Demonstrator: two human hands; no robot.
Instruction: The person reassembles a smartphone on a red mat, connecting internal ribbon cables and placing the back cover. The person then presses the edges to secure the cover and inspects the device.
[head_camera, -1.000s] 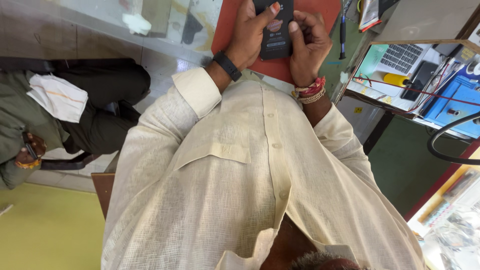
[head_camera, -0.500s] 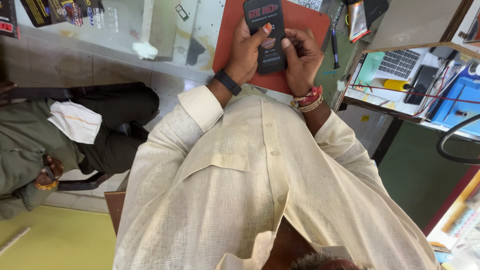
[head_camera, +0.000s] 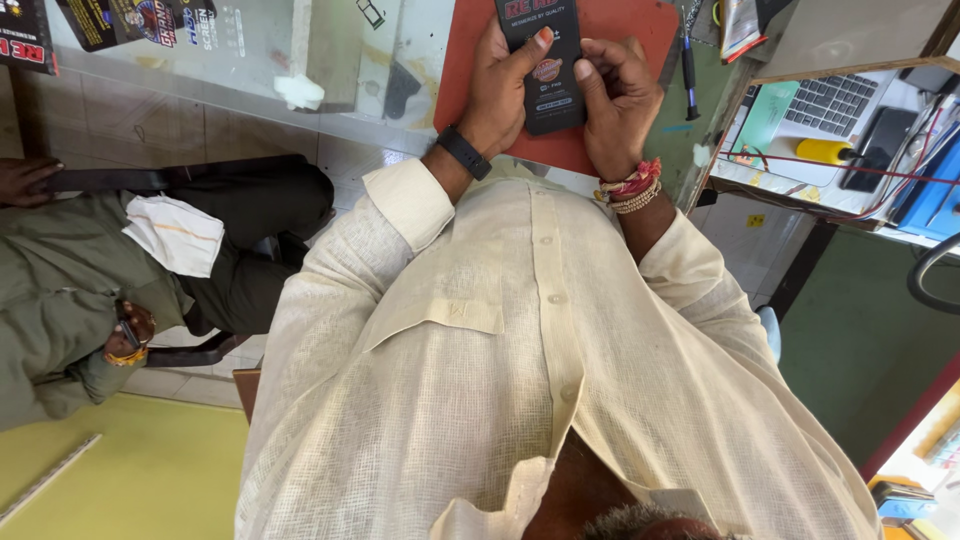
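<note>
Left hand (head_camera: 497, 95) and right hand (head_camera: 618, 100) grasp a slim black packet (head_camera: 545, 70) by its long edges over the red mat (head_camera: 610, 30) — probably light, flat, slippery-faced and crease-prone — best held edgewise, thumbs steadying the front.

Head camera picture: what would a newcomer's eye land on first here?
First, the two hands at top centre: the left hand and right hand grip a flat black packet over an orange-red mat. Below them the person's cream shirt fills the middle. At far left another person in green clothes sits.
</note>
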